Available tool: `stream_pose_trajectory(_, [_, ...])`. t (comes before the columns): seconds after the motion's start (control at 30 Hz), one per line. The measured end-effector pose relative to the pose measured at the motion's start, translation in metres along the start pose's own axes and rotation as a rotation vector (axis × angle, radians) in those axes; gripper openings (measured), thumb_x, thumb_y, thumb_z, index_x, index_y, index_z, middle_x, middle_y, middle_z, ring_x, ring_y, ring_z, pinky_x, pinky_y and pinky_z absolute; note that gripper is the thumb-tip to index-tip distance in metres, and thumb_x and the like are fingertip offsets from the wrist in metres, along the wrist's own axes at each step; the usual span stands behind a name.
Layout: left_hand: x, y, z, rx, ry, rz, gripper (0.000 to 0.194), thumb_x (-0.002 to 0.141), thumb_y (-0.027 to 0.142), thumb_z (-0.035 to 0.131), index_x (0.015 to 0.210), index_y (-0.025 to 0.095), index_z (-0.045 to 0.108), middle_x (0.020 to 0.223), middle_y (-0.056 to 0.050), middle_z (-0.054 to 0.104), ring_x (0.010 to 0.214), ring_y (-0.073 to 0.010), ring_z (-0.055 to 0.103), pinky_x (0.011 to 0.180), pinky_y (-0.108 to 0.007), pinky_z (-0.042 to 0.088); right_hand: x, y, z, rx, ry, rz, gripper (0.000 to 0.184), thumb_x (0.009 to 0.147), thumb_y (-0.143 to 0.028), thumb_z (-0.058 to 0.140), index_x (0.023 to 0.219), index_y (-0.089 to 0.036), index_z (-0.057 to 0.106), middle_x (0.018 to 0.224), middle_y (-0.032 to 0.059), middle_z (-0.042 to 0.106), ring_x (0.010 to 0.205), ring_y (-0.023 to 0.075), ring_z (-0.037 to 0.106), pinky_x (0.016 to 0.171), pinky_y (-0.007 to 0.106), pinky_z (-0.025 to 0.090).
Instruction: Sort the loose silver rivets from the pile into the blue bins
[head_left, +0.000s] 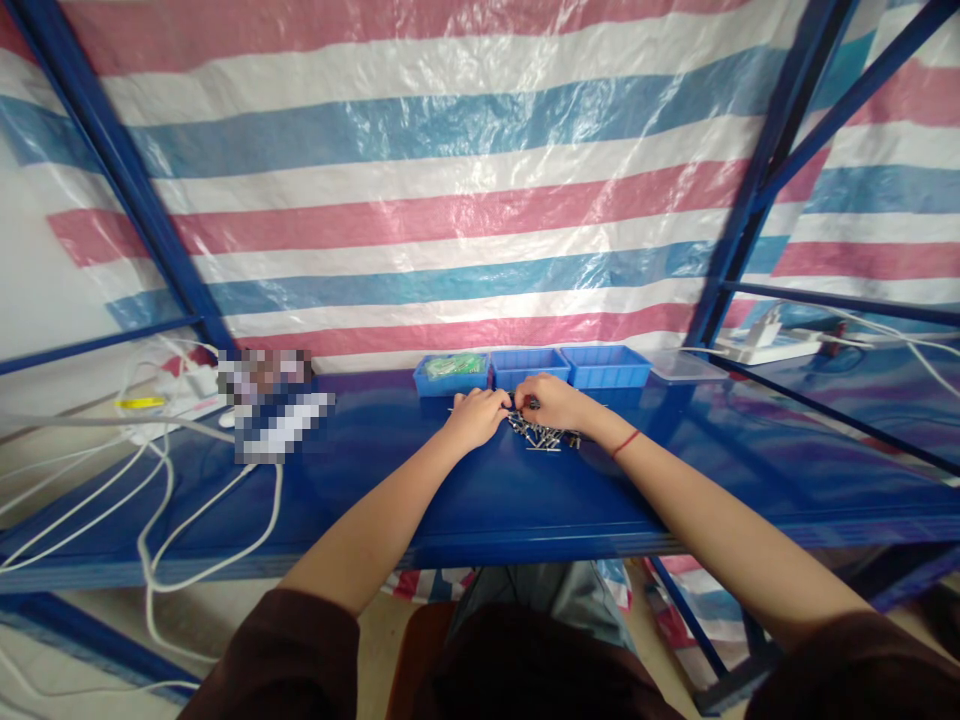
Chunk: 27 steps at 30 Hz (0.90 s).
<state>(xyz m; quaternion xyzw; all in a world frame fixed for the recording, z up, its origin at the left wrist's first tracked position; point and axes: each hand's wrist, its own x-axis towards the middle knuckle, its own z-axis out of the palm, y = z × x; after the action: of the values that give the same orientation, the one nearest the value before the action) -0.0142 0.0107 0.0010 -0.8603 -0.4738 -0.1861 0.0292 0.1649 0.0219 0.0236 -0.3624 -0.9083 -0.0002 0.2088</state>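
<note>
Metal pieces (544, 437) lie, partly hidden, by our curled left hand (478, 417) and right hand (553, 401); any grip we cannot tell.

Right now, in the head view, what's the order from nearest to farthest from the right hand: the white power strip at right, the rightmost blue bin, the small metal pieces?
From the right hand:
1. Small metal pieces, right beside it.
2. Rightmost blue bin, behind it to the right.
3. White power strip, far off to the right.

Loose pins (544, 437) on the table (480, 505) before three bins (531, 360), cables (280, 485) to the left
</note>
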Motion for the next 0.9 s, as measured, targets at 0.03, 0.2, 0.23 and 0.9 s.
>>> stream_pose_trajectory(0.03, [0.000, 0.000, 0.000, 0.002, 0.007, -0.007, 0.018, 0.089, 0.028, 0.044, 0.100, 0.025, 0.058, 0.104, -0.006, 0.065, 0.098, -0.0259, 0.053, 0.081, -0.043, 0.039, 0.000, -0.001, 0.000, -0.011, 0.004, -0.004, 0.021, 0.064, -0.007, 0.051, 0.073, -0.016, 0.068, 0.071, 0.0039, 0.067, 0.067, 0.0151, 0.057, 0.069, 0.025, 0.041])
stream_pose_trajectory(0.2, [0.000, 0.000, 0.002, 0.000, 0.015, -0.042, 0.021, 0.088, 0.027, 0.043, 0.093, 0.025, 0.063, 0.100, -0.007, 0.064, 0.098, -0.0269, 0.053, 0.081, -0.044, 0.040, 0.000, -0.002, 0.001, -0.109, -0.010, 0.025, 0.022, 0.071, -0.012, 0.051, 0.079, -0.017, 0.070, 0.077, 0.0065, 0.068, 0.074, 0.0178, 0.059, 0.074, 0.027, 0.040])
stream_pose_trajectory(0.23, [0.000, -0.001, 0.003, -0.002, 0.010, -0.042, 0.021, 0.087, 0.027, 0.043, 0.091, 0.025, 0.064, 0.099, -0.007, 0.063, 0.097, -0.0269, 0.053, 0.081, -0.044, 0.040, -0.001, -0.002, 0.002, -0.128, -0.014, 0.042, 0.022, 0.073, -0.014, 0.051, 0.083, -0.017, 0.070, 0.080, 0.0072, 0.068, 0.077, 0.0185, 0.059, 0.075, 0.027, 0.040])
stream_pose_trajectory(0.9, [0.002, -0.005, 0.011, -0.038, 0.019, -0.055, 0.025, 0.090, 0.030, 0.038, 0.088, 0.023, 0.061, 0.102, -0.009, 0.060, 0.098, -0.0266, 0.048, 0.082, -0.045, 0.042, -0.003, -0.016, 0.002, -0.233, -0.036, 0.083, 0.020, 0.074, -0.016, 0.050, 0.076, -0.019, 0.069, 0.082, 0.0075, 0.066, 0.077, 0.0187, 0.058, 0.065, 0.025, 0.036])
